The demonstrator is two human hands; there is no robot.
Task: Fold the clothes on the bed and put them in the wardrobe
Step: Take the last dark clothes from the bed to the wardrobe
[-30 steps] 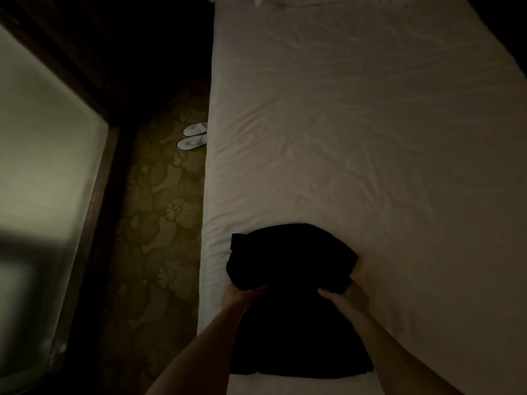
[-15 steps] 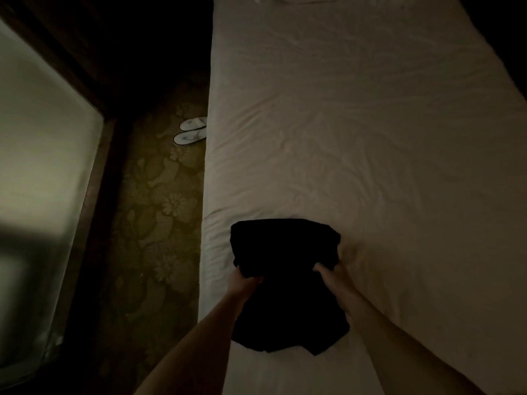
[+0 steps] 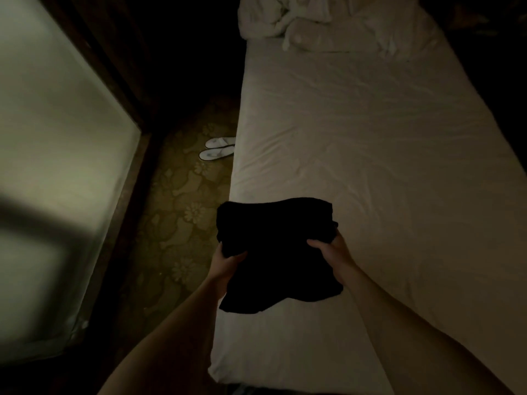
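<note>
A folded black garment hangs lifted over the near left part of the white bed, its lower edge drooping. My left hand grips its left side with the thumb on top. My right hand grips its right side, fingers curled over the cloth. Both forearms reach in from the bottom of the view. The room is dim and the garment shows no detail.
A rumpled white duvet and pillows lie at the bed's head. A pair of white slippers sits on the patterned carpet left of the bed. A pale frosted panel in a dark frame fills the left side.
The garment has come up off the sheet in both hands and is more compact. The view has tilted up, bringing the duvet at the head of the bed into sight.
</note>
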